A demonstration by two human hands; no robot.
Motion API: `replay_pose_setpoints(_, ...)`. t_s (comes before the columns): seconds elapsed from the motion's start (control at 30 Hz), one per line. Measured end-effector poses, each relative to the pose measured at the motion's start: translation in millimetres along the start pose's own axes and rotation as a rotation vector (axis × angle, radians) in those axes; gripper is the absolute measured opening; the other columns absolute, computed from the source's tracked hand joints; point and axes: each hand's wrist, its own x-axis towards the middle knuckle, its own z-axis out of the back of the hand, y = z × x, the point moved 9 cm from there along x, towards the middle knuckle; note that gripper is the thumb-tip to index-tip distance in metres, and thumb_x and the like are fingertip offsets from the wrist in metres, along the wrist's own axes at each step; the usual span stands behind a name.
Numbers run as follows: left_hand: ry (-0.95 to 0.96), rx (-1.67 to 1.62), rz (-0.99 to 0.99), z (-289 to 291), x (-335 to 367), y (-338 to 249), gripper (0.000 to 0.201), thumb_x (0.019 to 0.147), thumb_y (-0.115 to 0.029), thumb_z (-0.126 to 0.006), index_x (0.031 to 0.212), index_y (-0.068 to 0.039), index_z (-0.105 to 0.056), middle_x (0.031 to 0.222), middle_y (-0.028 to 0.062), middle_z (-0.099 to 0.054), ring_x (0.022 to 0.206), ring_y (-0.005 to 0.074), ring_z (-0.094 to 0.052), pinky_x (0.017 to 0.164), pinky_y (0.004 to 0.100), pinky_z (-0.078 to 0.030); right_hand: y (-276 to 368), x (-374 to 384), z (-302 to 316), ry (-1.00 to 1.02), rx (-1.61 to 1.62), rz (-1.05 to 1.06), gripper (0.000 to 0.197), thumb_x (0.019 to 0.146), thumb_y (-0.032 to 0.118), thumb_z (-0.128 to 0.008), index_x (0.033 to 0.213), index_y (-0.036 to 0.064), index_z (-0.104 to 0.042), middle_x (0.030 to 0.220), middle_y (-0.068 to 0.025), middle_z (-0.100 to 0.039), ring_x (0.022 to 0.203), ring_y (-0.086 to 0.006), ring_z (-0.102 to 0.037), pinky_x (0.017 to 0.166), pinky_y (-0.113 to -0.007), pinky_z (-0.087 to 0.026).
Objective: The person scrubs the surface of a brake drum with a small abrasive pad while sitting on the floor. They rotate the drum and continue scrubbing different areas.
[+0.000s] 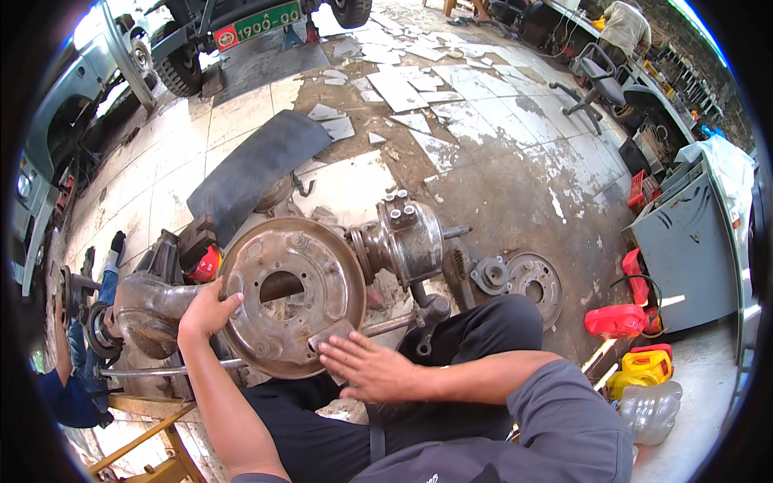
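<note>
A round, rusty metal brake backing plate (241, 322), with a hole at its centre and small bolt holes around it, stands tilted in front of me. My left hand (211, 310) grips its left rim, thumb across the face. Against the plate's lower right my right hand (366, 369) holds a small brownish piece of sandpaper (332, 332) under its nearly straight fingers. Behind the plate, to the right, is a rusty steering knuckle and hub (407, 237) with bolts on top. A thick axle housing (153, 310) reaches out to the left.
Another round plate (535, 286) and a flanged hub (489, 276) lie on the floor at right. Beyond the axle is a black curved sheet (254, 169). Red and yellow jugs (642, 368) stand near a grey cabinet (692, 241). Another person (60, 378) works at far left.
</note>
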Motion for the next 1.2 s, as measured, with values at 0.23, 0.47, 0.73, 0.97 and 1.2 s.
replay_pose_setpoints(0.23,0.013,-0.049,0.025,1,1,7,0.080,0.094,-0.033,-0.073,0.151,0.013,-0.039,0.150,0.0306,-0.050,0.141,0.0337,-0.051,0.117,0.0380,-0.038,-10,8,9,-0.046,-0.038,-0.132,0.083,0.104,0.060,-0.037,0.159,-0.0020,-0.031,0.169,-0.0190,-0.025,0.158,-0.0343,-0.017,0.128,-0.052,-0.010)
replay_pose_setpoints(0.47,0.054,-0.091,0.044,-2,-3,0,0.081,0.094,-0.034,-0.073,0.151,0.013,-0.038,0.152,0.0303,-0.048,0.144,0.0338,-0.048,0.118,0.0377,-0.036,-63,9,33,-0.142,-0.150,-0.323,0.079,0.104,0.058,-0.039,0.157,-0.0004,-0.037,0.167,-0.0193,-0.030,0.157,-0.0351,-0.021,0.127,-0.054,-0.013)
replay_pose_setpoints(0.73,0.024,0.004,-0.012,0,0,9,0.082,0.094,-0.038,-0.072,0.150,0.013,-0.040,0.150,0.0312,-0.049,0.143,0.0349,-0.048,0.118,0.0381,-0.037,-69,14,39,-0.145,-0.157,-0.331,0.084,0.103,0.062,-0.040,0.158,-0.0005,-0.032,0.167,-0.0207,-0.028,0.157,-0.0371,-0.020,0.127,-0.054,-0.014)
replay_pose_setpoints(0.97,0.028,0.039,0.024,-1,-3,1,0.083,0.094,-0.041,-0.072,0.151,0.011,-0.040,0.154,0.0296,-0.046,0.145,0.0346,-0.046,0.120,0.0379,-0.035,-10,6,11,-0.057,-0.019,-0.086,0.083,0.103,0.062,-0.041,0.156,-0.0011,-0.037,0.166,-0.0209,-0.029,0.157,-0.0372,-0.022,0.127,-0.055,-0.014)
replay_pose_setpoints(1.2,0.013,0.040,0.035,3,-6,-1,0.085,0.093,-0.043,-0.072,0.151,0.010,-0.040,0.152,0.0301,-0.047,0.143,0.0352,-0.048,0.119,0.0387,-0.037,-22,4,18,-0.025,-0.141,-0.141,0.083,0.103,0.062,-0.040,0.155,-0.0019,-0.038,0.164,-0.0224,-0.033,0.154,-0.0389,-0.027,0.125,-0.055,-0.018)
